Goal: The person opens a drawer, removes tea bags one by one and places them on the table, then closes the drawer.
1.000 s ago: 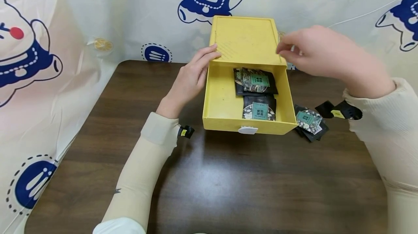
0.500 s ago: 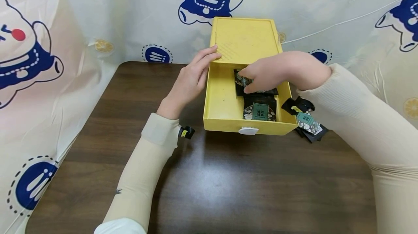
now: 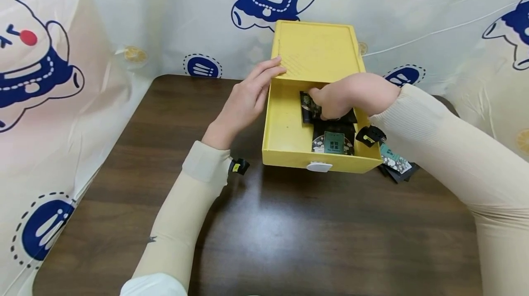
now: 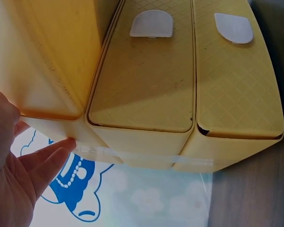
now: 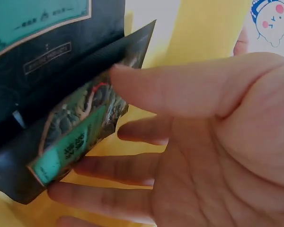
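A yellow drawer box [image 3: 318,48] has its top drawer [image 3: 285,157] pulled out. Flat black sachets with teal labels lie inside, one [image 3: 332,143] near the drawer front. Reaching into the drawer, my right hand [image 3: 347,96] covers the rear sachets [image 3: 306,108]. In the right wrist view its thumb and fingers grip a sachet [image 5: 66,137] at opposite edges; another black sachet [image 5: 42,52] sits beside it. My left hand [image 3: 245,101] rests with extended fingers on the box's upper left edge. Those fingers [image 4: 52,156] touch the box's side in the left wrist view.
More black sachets [image 3: 394,160] lie on the dark wooden table [image 3: 268,231], right of the drawer. The left wrist view shows two closed drawers with white tabs [image 4: 151,23]. A printed curtain [image 3: 173,16] hangs behind the box.
My right hand has come from beside the box's right edge, leftward and down into the drawer, onto the rear sachets. The left hand keeps its place on the box.
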Motion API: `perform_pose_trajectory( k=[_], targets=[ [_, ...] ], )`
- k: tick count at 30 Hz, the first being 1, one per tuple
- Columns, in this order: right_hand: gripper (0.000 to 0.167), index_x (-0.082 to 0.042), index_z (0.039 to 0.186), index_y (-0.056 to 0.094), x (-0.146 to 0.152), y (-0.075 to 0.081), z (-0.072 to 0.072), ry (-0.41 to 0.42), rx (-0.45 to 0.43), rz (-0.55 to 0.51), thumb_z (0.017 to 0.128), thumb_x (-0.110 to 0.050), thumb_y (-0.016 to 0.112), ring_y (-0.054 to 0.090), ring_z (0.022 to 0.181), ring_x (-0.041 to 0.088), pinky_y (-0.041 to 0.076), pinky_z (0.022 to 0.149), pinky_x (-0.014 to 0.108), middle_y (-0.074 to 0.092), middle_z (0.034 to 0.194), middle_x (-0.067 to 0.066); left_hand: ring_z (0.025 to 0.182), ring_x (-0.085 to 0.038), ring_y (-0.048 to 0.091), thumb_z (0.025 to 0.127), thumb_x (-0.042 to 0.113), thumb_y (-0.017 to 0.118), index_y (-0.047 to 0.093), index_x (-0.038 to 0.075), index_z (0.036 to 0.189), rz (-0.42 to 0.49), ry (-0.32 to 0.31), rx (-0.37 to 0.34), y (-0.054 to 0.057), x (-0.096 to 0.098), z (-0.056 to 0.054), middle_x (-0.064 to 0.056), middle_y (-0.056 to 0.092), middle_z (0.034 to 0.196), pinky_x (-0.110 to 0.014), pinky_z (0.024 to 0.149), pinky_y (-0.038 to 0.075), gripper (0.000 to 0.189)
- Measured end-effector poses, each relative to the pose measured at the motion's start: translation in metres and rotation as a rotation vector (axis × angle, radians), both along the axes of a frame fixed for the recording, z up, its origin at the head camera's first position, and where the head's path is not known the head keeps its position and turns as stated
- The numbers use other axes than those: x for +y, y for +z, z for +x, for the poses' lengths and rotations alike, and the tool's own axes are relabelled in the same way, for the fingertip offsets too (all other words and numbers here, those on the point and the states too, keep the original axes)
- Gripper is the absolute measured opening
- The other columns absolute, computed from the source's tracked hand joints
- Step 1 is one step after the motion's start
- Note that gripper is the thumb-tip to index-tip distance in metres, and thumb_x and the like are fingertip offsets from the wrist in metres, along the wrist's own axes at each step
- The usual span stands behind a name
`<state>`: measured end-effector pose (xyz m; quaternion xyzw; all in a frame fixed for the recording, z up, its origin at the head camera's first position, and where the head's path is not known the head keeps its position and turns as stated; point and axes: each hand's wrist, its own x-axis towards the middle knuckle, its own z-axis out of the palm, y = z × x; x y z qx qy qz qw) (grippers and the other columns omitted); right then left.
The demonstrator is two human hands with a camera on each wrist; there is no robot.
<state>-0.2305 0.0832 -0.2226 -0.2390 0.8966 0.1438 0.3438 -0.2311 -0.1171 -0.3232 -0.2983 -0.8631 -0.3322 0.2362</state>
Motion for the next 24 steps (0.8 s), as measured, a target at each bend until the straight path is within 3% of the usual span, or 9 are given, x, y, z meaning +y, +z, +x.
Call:
perform_pose_trajectory(
  k=[3,6,9,12,16,24],
  targets=[
    [0.078,0.005,0.156,-0.008,0.0,0.002,0.001,0.015,-0.009,-0.017,0.105,-0.017,0.047,0.042,0.132,0.03,0.037,0.103,0.043,0.022,0.161,0.027,0.142,-0.013,0.044,0.106,0.01,0.042,0.057,0.017,0.14,-0.005,0.003,0.002,0.0,0.0,0.0,0.003,0.045,0.155,-0.033,0.106,0.049,0.038],
    [0.085,0.005,0.156,-0.005,-0.001,0.003,0.001,0.029,-0.005,-0.032,0.102,-0.021,0.055,0.044,0.134,0.033,0.038,0.109,0.046,0.027,0.159,0.027,0.142,-0.013,0.044,0.105,0.009,0.043,0.057,0.018,0.139,-0.005,0.008,0.001,0.001,0.001,0.0,0.004,0.045,0.155,-0.033,0.107,0.048,0.038],
    [0.09,0.006,0.156,-0.004,-0.001,0.003,0.002,0.035,0.0,-0.034,0.1,-0.023,0.06,0.044,0.133,0.033,0.039,0.107,0.046,0.024,0.16,0.028,0.141,-0.013,0.045,0.105,0.009,0.043,0.057,0.018,0.139,-0.003,0.005,-0.004,0.0,0.001,0.0,0.004,0.045,0.155,-0.034,0.106,0.049,0.038],
    [0.093,0.006,0.155,-0.003,-0.001,0.002,0.003,0.032,0.02,-0.038,0.098,-0.024,0.064,0.05,0.12,0.03,0.041,0.097,0.042,0.04,0.15,0.028,0.14,-0.014,0.046,0.105,0.009,0.043,0.057,0.018,0.139,-0.001,0.004,-0.005,0.0,0.001,0.0,0.004,0.045,0.155,-0.034,0.103,0.051,0.038],
    [0.093,0.004,0.153,-0.001,-0.001,-0.001,0.007,0.014,0.06,-0.032,0.096,-0.023,0.067,0.055,0.099,0.026,0.043,0.085,0.038,0.058,0.121,0.02,0.139,-0.015,0.047,0.105,0.009,0.043,0.057,0.018,0.139,0.003,0.005,-0.001,0.0,0.001,0.0,0.004,0.045,0.155,-0.034,0.103,0.051,0.038],
    [0.082,-0.005,0.15,0.019,-0.002,-0.006,0.019,0.064,0.152,-0.057,0.09,-0.021,0.074,0.049,0.112,0.036,0.047,0.092,0.046,0.034,0.144,0.027,0.14,-0.015,0.046,0.105,0.009,0.044,0.057,0.018,0.139,0.002,0.008,-0.011,0.001,0.002,0.0,0.004,0.045,0.155,-0.034,0.104,0.051,0.038]
  ],
)
